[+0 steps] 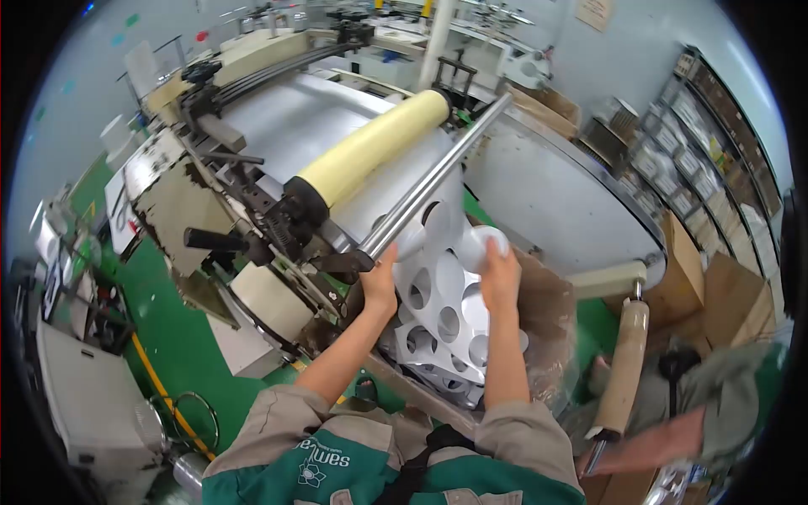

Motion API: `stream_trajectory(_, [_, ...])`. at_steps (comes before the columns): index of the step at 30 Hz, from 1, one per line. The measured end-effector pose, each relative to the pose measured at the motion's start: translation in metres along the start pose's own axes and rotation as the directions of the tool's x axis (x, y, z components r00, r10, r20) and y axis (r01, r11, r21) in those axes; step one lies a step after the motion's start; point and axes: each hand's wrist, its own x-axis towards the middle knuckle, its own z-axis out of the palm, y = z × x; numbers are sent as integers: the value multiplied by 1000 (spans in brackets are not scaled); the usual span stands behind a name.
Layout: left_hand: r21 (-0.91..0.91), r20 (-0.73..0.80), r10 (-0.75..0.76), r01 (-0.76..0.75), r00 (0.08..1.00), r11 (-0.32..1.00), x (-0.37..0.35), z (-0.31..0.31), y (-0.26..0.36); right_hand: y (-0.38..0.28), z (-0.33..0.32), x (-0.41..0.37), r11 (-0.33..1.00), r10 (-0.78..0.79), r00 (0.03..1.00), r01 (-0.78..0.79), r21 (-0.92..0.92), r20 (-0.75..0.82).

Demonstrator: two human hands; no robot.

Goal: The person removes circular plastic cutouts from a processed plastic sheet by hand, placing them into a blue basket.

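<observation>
White, hole-punched sheet (433,306) comes down from beneath a bright metal bar (439,177) and a yellow roller (379,150), and drops in folds into a plastic-lined cardboard box (547,324). The folds lie between the box's side walls, just above its near edge. The left hand (380,284) is narrow at the sheet's left edge, beside the bar's lower end; whether it pinches the sheet, I cannot tell. The right hand (501,273), fingers curled, holds a blurred white piece (488,247) at the sheet's right edge. Behind the machine's far right corner sits an open cardboard box (551,108). Packs fill the shelves (703,160) at right, and a co-worker's sleeve (728,391) shows near the lower right corner.
</observation>
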Motion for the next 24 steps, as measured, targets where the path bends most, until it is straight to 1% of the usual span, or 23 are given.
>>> stream_trajectory(1, [28,11,64,-64,998,998,-4,-1,-1,3,29,10,993,0,993,15,-117,121])
stream_trajectory(2, [-33,33,-20,21,999,999,-2,-6,-5,8,50,16,977,48,963,10,-214,266])
stream_trajectory(4, [-107,127,-123,137,984,985,-3,-10,4,37,61,29,956,149,940,-58,-286,308])
stream_trajectory(6, [5,160,-143,144,977,990,-10,-5,20,32,41,23,953,131,950,-42,-300,282])
stream_trajectory(7, [41,171,-242,239,955,970,-13,2,35,41,19,24,973,104,973,-57,-222,205])
stream_trajectory(8, [-51,133,-256,265,957,963,-15,6,42,35,-5,21,963,184,979,-161,-216,89])
stream_trajectory(9, [-78,90,-170,177,981,981,-11,3,39,44,-31,23,989,146,988,-147,-18,-44])
stream_trajectory(10, [-100,43,-87,91,995,991,-4,-3,32,48,-69,28,978,194,973,-181,107,-123])
stream_trajectory(11, [-127,5,-67,68,998,990,3,-6,29,35,-79,26,979,151,969,-121,162,-193])
stream_trajectory(12, [-149,-23,-24,20,999,989,-1,7,44,32,-81,29,984,102,961,-60,168,-256])
stream_trajectory(13, [-206,-123,44,-69,991,976,8,9,37,13,-66,27,990,82,992,-70,120,-99])
stream_trajectory(14, [-252,-212,91,-144,973,957,15,9,29,-10,-39,21,995,63,997,-66,71,43])
stream_trajectory(15, [-265,-172,-15,-32,985,964,15,6,31,-24,-12,19,990,137,979,-129,-61,148])
stream_trajectory(16, [-269,-93,-136,106,986,957,19,3,31,-7,0,33,798,116,992,-68,-598,42])
stream_trajectory(17, [-200,80,-95,109,992,974,22,-6,20,-20,29,34,886,66,971,49,-462,229])
stream_trajectory(18, [-222,97,-152,171,984,960,13,0,20,-62,68,20,781,121,944,100,-617,306])
stream_trajectory(19, [-254,189,-120,167,975,953,12,3,16,-27,73,40,743,172,917,120,-658,360])
stream_trajectory(20, [-194,201,-138,177,970,965,11,0,17,12,70,59,705,243,880,127,-697,407])
stream_trajectory(21, [-255,257,-155,222,954,941,13,1,18,29,68,64,855,309,827,-26,-518,469])
stream_trajectory(22, [-206,295,-113,179,949,962,12,-2,16,30,58,62,885,297,837,-61,-461,460])
stream_trajectory(23, [-118,240,-105,136,965,984,6,-3,19,32,55,58,912,292,826,-88,-402,482])
stream_trajectory(24, [-71,315,-70,97,946,993,14,-13,12,34,44,55,944,299,867,-208,-255,398])
